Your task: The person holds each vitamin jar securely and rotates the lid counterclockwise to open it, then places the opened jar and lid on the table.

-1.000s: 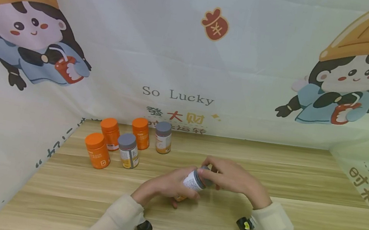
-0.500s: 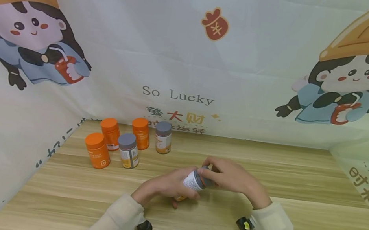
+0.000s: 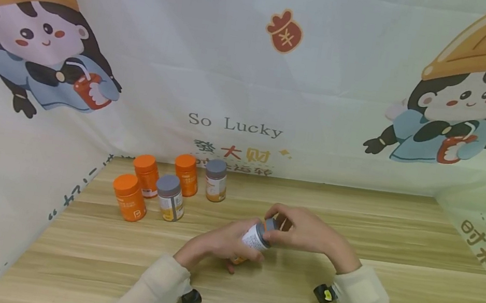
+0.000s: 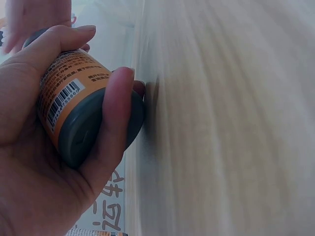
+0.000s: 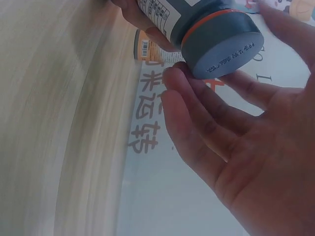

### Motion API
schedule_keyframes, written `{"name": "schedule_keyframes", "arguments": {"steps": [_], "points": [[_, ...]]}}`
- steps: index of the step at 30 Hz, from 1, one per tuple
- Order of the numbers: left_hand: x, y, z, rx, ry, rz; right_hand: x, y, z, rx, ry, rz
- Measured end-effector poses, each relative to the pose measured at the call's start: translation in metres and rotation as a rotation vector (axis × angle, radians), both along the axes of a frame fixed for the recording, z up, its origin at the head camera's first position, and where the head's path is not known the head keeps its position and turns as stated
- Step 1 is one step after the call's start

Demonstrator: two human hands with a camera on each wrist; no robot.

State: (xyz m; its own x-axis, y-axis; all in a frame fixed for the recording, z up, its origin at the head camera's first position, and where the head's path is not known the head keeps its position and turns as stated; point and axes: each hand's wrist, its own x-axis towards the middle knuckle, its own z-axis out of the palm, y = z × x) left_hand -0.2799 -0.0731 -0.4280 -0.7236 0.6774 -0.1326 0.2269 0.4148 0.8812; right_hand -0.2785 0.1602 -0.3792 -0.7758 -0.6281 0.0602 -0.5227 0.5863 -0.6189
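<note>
- Head view, lower centre: left hand [image 3: 224, 242] grips a bottle [image 3: 253, 239], right hand [image 3: 301, 229] curves round its cap [image 5: 224, 46].
- Only left wrist shows me its barcode [image 4: 63, 104], frame-left.

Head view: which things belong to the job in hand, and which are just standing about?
In the job:
left hand, gripping
held bottle, tilted
right hand, at cap
gray cap

Seemingly idle:
three orange bottles
two other gray-capped bottles
printed backdrop

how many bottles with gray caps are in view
3: the held bottle, in the left hand; the front gray-capped bottle, right of the nearest orange bottle; and the back gray-capped bottle, rightmost of those standing.
</note>
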Motion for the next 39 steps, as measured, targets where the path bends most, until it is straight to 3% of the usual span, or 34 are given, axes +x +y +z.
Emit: {"name": "schedule_keyframes", "arguments": {"steps": [5, 17, 22, 30, 39], "points": [[0.000, 0.000, 0.000, 0.004, -0.008, 0.002, -0.002, -0.001, -0.001, -0.038, -0.085, -0.020], [-0.001, 0.000, 0.000, 0.002, -0.008, 0.003, -0.001, 0.002, 0.000, -0.043, 0.033, 0.069], [-0.001, 0.000, -0.001, 0.003, -0.013, 0.011, -0.001, 0.004, 0.002, -0.063, 0.008, 0.085], [0.001, -0.002, 0.001, -0.003, -0.012, 0.019, -0.002, 0.012, 0.007, -0.074, 0.001, 0.071], [0.002, 0.002, 0.002, -0.010, 0.038, -0.003, -0.008, 0.037, 0.014, -0.060, 0.028, -0.013]]}}
